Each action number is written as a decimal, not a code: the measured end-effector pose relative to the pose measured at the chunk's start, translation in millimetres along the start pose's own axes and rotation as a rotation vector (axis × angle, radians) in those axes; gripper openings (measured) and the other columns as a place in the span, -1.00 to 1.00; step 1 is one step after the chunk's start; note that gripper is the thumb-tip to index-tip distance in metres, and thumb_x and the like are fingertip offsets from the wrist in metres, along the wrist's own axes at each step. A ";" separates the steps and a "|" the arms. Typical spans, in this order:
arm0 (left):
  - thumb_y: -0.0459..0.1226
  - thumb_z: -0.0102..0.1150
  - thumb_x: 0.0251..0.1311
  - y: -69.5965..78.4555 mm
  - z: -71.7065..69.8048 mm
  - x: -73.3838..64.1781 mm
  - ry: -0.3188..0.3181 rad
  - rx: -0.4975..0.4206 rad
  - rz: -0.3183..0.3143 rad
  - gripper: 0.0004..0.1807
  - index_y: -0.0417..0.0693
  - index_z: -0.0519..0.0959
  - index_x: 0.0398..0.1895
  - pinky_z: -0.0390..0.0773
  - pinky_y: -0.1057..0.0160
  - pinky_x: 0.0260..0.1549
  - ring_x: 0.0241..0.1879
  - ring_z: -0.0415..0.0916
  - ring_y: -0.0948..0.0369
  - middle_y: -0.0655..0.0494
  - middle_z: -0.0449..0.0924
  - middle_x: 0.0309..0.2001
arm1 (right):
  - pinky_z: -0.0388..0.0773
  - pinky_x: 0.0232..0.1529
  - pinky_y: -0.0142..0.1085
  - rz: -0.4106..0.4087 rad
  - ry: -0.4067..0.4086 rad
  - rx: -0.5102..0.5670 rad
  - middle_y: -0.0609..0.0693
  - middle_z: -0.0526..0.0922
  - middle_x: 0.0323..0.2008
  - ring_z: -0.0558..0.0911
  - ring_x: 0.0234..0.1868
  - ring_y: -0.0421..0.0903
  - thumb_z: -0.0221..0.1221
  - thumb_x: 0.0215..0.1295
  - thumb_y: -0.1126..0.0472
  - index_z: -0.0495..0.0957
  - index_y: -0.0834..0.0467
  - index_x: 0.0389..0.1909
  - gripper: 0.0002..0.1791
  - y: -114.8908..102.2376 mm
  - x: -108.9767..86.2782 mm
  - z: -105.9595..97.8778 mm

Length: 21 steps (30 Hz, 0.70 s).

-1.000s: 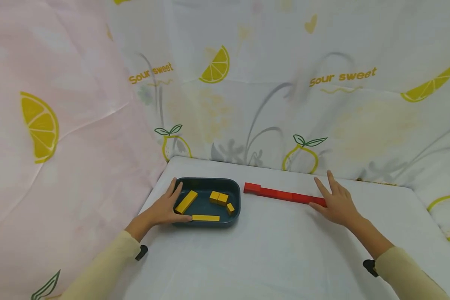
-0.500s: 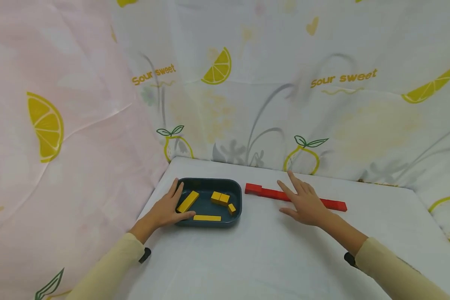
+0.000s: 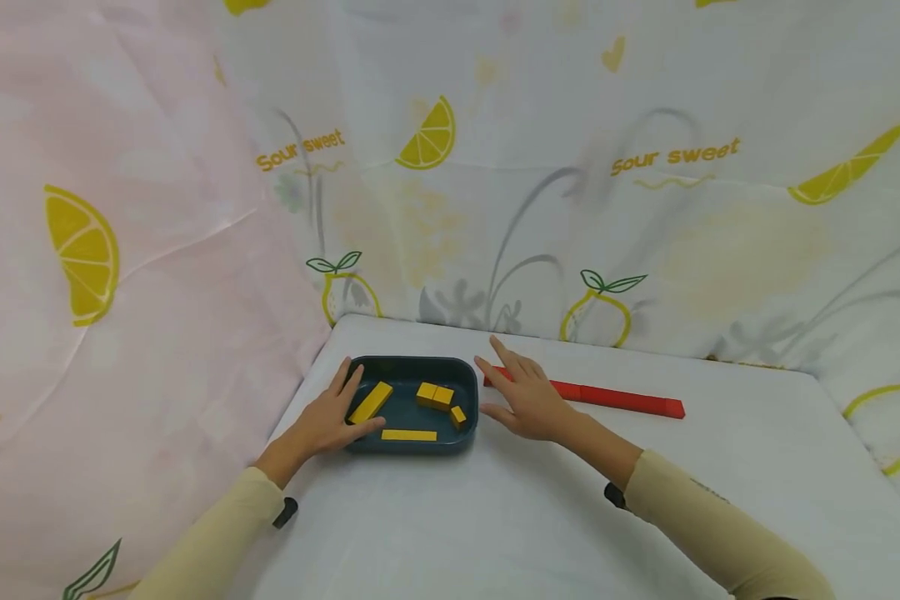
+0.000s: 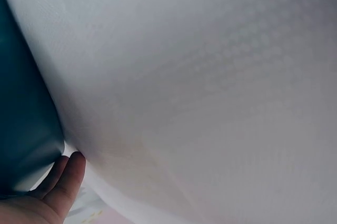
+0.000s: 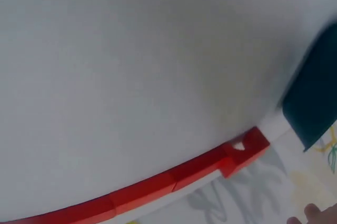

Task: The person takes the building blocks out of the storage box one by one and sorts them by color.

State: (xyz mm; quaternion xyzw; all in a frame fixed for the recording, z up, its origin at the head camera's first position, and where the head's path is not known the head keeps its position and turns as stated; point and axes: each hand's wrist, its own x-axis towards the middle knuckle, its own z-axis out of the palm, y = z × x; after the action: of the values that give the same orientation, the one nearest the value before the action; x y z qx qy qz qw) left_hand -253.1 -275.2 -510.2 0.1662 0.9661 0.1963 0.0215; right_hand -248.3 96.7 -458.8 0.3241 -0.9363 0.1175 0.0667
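My left hand (image 3: pixel 326 421) lies spread over the left end of a dark teal tray (image 3: pixel 408 412), thumb across the front rim. In the left wrist view its straight fingers (image 4: pixel 70 182) touch the tray's outer side. Inside are yellow wooden blocks: a long one (image 3: pixel 371 402), a flat bar (image 3: pixel 408 435), two cubes (image 3: pixel 435 397) together and a small piece (image 3: pixel 458 417). My right hand (image 3: pixel 528 402), fingers spread and holding nothing, is just beyond the tray's right edge. It partly hides a row of red blocks (image 3: pixel 622 400), whose end block (image 5: pixel 256 141) has a curved notch.
A white cloth (image 3: pixel 495 517) covers the table. Behind it hangs a lemon-print curtain (image 3: pixel 525 208), and a pinkish one (image 3: pixel 172 333) is at the left. The red row stretches rightward from beside the tray along the back of the table.
My right hand has swept left along the red row, from its right end to beside the tray. The left hand stays on the tray, and the blocks have not visibly moved.
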 end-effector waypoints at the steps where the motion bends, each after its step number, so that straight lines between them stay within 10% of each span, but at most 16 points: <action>1: 0.38 0.09 0.13 -0.1 0.0 -0.5 0.003 -0.005 -0.002 0.18 -0.06 -0.14 0.60 0.45 -0.29 0.13 0.35 0.29 -0.28 -0.17 -0.34 0.60 | 0.16 0.44 0.17 -0.014 -0.003 0.009 0.10 -0.20 0.60 0.18 0.46 0.17 0.20 0.33 -0.17 0.04 -0.05 0.57 -0.12 -4.5 4.4 3.6; 21: 0.36 0.10 0.15 -0.6 -0.6 -2.7 0.047 -0.003 0.001 0.17 -0.09 -0.13 0.60 0.49 -0.30 0.06 0.27 0.38 -0.28 -0.20 -0.26 0.60 | 0.46 0.30 -0.27 -0.246 0.000 0.356 0.07 0.56 0.22 0.53 0.26 -0.08 0.17 0.42 0.14 0.47 0.25 0.25 -0.55 -90.0 97.2 71.4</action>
State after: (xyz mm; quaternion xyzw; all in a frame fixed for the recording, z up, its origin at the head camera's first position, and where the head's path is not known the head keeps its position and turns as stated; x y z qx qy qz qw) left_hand -250.8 -276.9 -510.0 0.1621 0.9659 0.2017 -0.0008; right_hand -271.7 -48.2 -492.0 0.4424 -0.8542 0.2721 0.0225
